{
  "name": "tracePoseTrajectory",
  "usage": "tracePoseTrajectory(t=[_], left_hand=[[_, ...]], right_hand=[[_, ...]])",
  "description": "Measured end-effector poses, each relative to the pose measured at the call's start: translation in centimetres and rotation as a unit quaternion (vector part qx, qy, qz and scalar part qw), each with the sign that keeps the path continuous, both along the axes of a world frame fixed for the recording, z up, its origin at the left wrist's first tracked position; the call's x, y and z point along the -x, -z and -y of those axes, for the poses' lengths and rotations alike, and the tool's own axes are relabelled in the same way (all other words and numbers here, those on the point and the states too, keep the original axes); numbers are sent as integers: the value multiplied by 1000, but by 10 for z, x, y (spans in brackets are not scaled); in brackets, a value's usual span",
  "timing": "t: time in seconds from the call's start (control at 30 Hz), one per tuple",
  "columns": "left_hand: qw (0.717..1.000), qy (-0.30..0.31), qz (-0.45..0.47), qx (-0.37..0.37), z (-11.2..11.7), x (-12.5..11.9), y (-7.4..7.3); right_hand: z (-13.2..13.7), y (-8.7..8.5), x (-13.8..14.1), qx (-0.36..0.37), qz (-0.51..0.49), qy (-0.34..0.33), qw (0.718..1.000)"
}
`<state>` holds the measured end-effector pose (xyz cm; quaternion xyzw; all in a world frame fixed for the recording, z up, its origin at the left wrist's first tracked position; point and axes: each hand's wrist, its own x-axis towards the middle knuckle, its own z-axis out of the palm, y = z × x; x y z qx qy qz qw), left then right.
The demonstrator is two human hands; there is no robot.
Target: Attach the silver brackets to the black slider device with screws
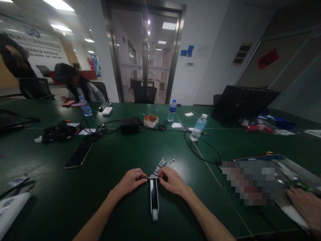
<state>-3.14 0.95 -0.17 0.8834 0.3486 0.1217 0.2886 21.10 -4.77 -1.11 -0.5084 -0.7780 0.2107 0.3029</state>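
Note:
On the green table in front of me lies a long, narrow white device with a dark middle (154, 195). A thin metal rod (151, 177) crosses its far end. My left hand (131, 182) is closed, thumb and finger pinching the rod's left end. At the right end of the rod, the fingertips of my right hand (172, 180) are pinched together; they partly hide what they grip. Small grey metal pieces with holes (159, 165) lie just beyond my right fingers. Farther out are two tiny round parts, perhaps nuts (172, 161).
A phone (79, 155) lies left. Beyond stand a black box (129, 126), a small open box (150, 121) and water bottles (199, 127). A cable (200, 156) curves on the right. Another person's hand (304, 204) rests at far right. Someone sits across the table.

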Motion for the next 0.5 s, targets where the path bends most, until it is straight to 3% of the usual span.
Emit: tracePoseTrajectory(t=[0.5], left_hand=[[1000,1,-3,7,2,-2,-3]], right_hand=[[1,0,0,1,-4,-3,1000]])
